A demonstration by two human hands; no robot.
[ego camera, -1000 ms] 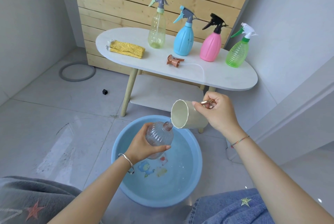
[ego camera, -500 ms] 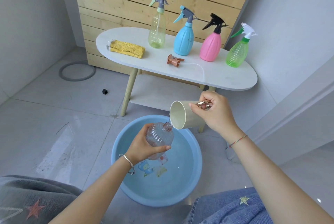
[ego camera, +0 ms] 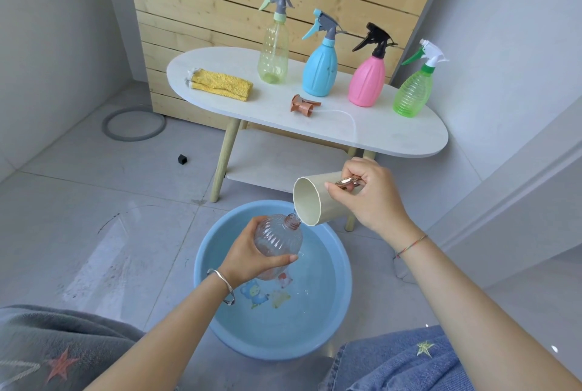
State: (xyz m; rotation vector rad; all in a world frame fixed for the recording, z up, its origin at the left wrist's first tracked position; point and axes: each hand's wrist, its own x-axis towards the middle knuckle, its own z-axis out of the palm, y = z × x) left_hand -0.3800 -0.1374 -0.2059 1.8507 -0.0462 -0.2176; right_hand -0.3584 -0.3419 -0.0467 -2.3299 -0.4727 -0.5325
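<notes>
plastic ribbed bottle (ego camera: pixel 277 241) perhaps touches smooth cream cup (ego camera: pixel 307 201).

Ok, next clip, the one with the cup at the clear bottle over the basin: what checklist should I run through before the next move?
1. Left hand grips the clear bottle round its body: ok.
2. Right hand holds the cup by its handle: ok.
3. Tilted cup's lower rim sits at the bottle's open neck: ok.
4. Bottle is held over the blue basin, so spills should land in it: ok.
5. Water left in the cup: cannot tell.
6. Fill level in the bottle: cannot tell.
</notes>
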